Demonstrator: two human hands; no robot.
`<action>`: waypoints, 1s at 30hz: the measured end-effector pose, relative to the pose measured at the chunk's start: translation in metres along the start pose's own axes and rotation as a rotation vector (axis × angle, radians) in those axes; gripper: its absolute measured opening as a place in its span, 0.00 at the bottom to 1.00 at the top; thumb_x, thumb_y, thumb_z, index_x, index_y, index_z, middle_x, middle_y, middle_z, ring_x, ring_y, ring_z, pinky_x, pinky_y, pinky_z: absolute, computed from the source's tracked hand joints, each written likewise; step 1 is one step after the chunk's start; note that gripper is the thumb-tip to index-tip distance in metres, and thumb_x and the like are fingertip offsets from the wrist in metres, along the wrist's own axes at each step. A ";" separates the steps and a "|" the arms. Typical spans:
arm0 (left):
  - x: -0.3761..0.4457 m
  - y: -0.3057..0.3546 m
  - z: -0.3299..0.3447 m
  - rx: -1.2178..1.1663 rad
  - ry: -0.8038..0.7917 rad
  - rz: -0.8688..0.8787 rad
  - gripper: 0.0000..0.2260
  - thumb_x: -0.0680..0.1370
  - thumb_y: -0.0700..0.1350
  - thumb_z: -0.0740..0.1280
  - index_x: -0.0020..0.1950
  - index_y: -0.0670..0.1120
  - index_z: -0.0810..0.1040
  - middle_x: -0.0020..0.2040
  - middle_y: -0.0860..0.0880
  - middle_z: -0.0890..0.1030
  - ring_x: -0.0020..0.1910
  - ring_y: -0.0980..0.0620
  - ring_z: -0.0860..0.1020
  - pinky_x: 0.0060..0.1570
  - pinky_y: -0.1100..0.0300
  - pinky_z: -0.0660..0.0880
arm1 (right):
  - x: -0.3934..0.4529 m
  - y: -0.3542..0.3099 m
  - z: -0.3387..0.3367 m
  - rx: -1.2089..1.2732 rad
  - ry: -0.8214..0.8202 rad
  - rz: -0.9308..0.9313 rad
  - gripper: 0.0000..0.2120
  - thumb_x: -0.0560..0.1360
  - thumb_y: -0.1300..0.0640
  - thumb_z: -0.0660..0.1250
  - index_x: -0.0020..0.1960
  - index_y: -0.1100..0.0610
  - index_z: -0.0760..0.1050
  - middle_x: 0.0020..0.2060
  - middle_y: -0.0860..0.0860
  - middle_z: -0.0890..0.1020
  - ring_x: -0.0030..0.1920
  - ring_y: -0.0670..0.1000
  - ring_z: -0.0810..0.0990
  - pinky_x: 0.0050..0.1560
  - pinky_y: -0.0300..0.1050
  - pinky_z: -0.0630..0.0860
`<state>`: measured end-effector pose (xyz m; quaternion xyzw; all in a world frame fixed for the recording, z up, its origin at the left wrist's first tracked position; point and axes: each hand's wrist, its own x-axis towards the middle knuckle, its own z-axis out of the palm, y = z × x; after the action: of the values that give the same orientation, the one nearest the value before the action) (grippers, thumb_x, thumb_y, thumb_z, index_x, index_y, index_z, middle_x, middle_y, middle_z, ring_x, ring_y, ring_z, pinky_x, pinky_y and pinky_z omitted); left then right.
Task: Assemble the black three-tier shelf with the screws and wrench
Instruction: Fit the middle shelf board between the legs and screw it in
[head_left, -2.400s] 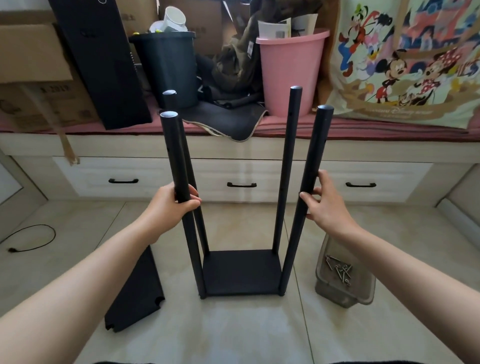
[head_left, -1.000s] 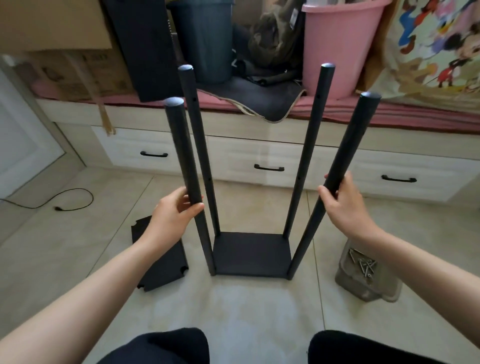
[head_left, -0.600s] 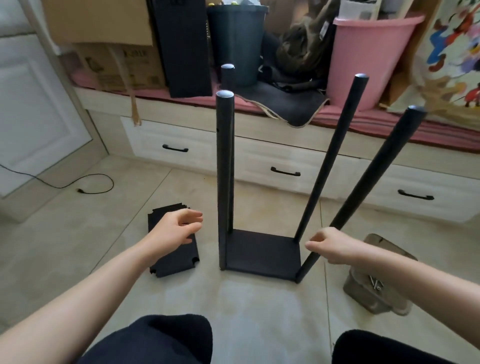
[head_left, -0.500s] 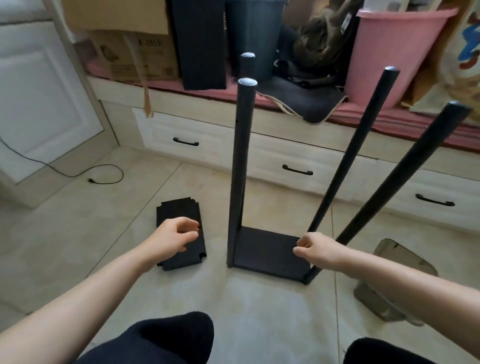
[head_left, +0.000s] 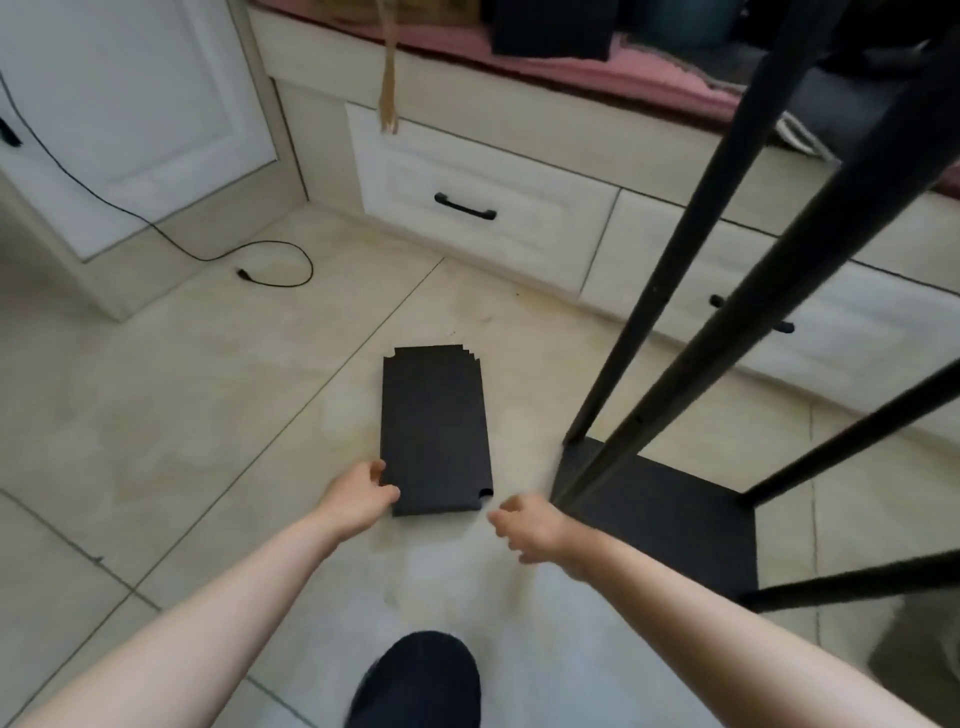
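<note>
A stack of loose black shelf boards (head_left: 434, 431) with notched corners lies flat on the tile floor. My left hand (head_left: 361, 493) touches the stack's near left corner, fingers curled onto its edge. My right hand (head_left: 530, 525) hovers open just right of the near right corner, holding nothing. To the right stands the partly built shelf: a black bottom board (head_left: 670, 525) with several upright black poles (head_left: 691, 270) rising past the top of the view. No screws or wrench show.
White drawers with black handles (head_left: 465, 208) run along the back under a pink-cushioned bench. A black cable (head_left: 270, 280) lies on the floor at left by a white door. My dark-clad knee (head_left: 415, 680) is at the bottom edge.
Both hands let go of the poles and dropped left toward the loose boards. My view swung down and left; the left hand now touches the stack.
</note>
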<state>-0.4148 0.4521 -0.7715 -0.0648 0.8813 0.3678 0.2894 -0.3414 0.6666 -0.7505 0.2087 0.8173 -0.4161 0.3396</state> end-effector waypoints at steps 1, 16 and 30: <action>0.006 -0.003 0.004 -0.016 0.016 -0.022 0.25 0.80 0.42 0.67 0.77 0.41 0.65 0.75 0.43 0.70 0.73 0.44 0.70 0.68 0.55 0.66 | 0.011 0.000 0.004 0.039 0.004 0.024 0.22 0.83 0.51 0.55 0.68 0.67 0.67 0.59 0.62 0.77 0.59 0.60 0.78 0.62 0.55 0.77; 0.032 -0.004 0.034 -0.496 0.068 -0.221 0.24 0.76 0.38 0.69 0.72 0.44 0.67 0.66 0.44 0.77 0.60 0.44 0.77 0.60 0.50 0.75 | 0.076 -0.009 0.031 0.661 0.088 0.269 0.21 0.78 0.55 0.68 0.66 0.53 0.62 0.59 0.53 0.72 0.58 0.57 0.75 0.49 0.52 0.82; -0.024 0.030 -0.023 -1.272 -0.132 -0.353 0.04 0.78 0.36 0.70 0.50 0.37 0.78 0.46 0.40 0.81 0.41 0.46 0.79 0.26 0.62 0.79 | -0.004 -0.072 -0.012 1.252 0.120 0.134 0.04 0.76 0.69 0.68 0.48 0.66 0.73 0.42 0.62 0.82 0.40 0.61 0.83 0.36 0.54 0.81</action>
<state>-0.4153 0.4552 -0.7264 -0.3437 0.4491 0.7666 0.3043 -0.3879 0.6352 -0.7036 0.4417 0.4217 -0.7808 0.1322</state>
